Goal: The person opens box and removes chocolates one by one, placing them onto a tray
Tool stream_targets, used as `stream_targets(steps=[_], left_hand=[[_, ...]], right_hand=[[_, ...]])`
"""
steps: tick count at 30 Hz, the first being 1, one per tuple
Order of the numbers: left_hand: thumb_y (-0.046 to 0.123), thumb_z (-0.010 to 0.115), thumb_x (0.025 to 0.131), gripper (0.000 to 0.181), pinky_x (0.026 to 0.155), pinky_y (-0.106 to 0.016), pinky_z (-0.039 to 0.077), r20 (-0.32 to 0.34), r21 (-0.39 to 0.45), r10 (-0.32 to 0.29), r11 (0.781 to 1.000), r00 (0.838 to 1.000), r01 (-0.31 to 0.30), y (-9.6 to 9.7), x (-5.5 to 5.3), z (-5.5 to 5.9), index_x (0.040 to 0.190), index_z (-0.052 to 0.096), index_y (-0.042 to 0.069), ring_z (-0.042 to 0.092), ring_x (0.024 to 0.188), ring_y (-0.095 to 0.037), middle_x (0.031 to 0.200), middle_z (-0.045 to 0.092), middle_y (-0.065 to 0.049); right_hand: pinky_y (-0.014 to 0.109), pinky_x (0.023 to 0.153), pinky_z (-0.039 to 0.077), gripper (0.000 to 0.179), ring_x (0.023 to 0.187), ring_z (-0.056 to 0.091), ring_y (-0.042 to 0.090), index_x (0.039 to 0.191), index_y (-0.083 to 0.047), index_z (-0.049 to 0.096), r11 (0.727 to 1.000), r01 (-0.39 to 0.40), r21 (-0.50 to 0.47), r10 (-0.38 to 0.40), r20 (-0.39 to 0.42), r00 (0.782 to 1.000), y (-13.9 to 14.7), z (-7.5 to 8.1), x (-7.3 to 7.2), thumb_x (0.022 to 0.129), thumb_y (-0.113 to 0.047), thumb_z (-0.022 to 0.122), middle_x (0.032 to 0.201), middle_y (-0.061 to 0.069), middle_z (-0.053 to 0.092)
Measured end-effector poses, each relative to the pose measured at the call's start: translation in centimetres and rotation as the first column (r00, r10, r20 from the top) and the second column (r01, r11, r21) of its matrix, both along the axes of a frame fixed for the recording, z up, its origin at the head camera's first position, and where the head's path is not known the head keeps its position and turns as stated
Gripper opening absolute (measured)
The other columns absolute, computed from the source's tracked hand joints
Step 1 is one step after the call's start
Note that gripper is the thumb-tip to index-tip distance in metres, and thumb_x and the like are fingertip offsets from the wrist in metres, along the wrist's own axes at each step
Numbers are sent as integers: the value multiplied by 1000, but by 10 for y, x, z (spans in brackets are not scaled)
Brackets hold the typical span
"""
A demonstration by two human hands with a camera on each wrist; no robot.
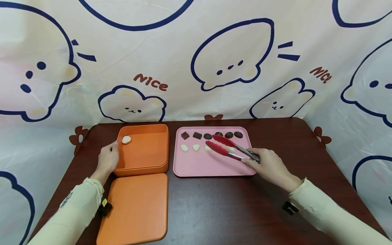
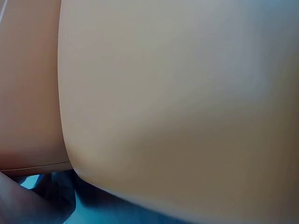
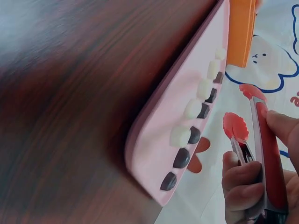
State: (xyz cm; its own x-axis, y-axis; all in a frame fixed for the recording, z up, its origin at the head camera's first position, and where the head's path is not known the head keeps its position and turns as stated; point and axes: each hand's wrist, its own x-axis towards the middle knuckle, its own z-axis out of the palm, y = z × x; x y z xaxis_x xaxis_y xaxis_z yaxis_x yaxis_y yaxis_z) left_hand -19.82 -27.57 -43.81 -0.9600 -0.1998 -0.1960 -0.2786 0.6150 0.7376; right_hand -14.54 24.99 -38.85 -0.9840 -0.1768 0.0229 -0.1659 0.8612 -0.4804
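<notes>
My left hand [image 1: 108,159] grips the left wall of an orange box [image 1: 144,153], its thumb at the rim. One white chocolate piece [image 1: 126,140] lies inside, near the back left corner. My right hand [image 1: 271,166] holds a pair of tongs [image 1: 225,150] with red tips over a pink tray [image 1: 211,167]. The tongs' tips are spread, and nothing shows between them. On the tray, a back row of dark chocolates [image 1: 197,135] includes square and oval ones. A row of white chocolates [image 3: 204,88] runs in front of it, partly hidden by the tongs in the head view.
An orange lid [image 1: 134,207] lies flat in front of the box on the dark wooden table [image 1: 214,207]. Behind the table hangs a white cloth [image 1: 183,54] with cartoon drawings, which also covers both sides.
</notes>
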Motion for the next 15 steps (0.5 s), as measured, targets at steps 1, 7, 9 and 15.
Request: stream_targets(steps=[1,7,9,15], left_hand=[[45,11,110,64,119,-66,28,3,1,2,1000,1000,-2,0,0,0,161,22,7,24,150,-49,166,22,-24],[46,10,109,66,118,-66,28,15,4,-5,1000,1000,5,-2,3,1,161,20,7,25,149,-50,165,22,-25],[46,10,110,66,117,-67,29,15,4,-12,1000,1000,12,-2,3,0,161,20,6,26,149,-50,165,22,-26],[46,10,110,66,117,-66,30,11,-3,-3,1000,1000,3,-1,1,0,161,21,7,28,148,-50,164,24,-27]], right_hand=[[26,52,39,46,62,48,13,126,-5,71,1000,-4,-8,4,2,1000,-4,0,-1,90,-34,76,66,-1,54],[26,48,36,42,56,43,13,123,-9,73,999,-31,-37,32,22,999,-25,-4,-5,91,-36,76,59,0,49],[25,48,35,40,57,43,12,121,-10,74,998,-45,-38,46,21,999,-31,-5,-7,91,-36,76,59,-2,49],[26,50,33,30,59,44,12,111,-15,76,996,-69,-63,70,8,998,-48,-5,-14,90,-37,76,61,-4,49]])
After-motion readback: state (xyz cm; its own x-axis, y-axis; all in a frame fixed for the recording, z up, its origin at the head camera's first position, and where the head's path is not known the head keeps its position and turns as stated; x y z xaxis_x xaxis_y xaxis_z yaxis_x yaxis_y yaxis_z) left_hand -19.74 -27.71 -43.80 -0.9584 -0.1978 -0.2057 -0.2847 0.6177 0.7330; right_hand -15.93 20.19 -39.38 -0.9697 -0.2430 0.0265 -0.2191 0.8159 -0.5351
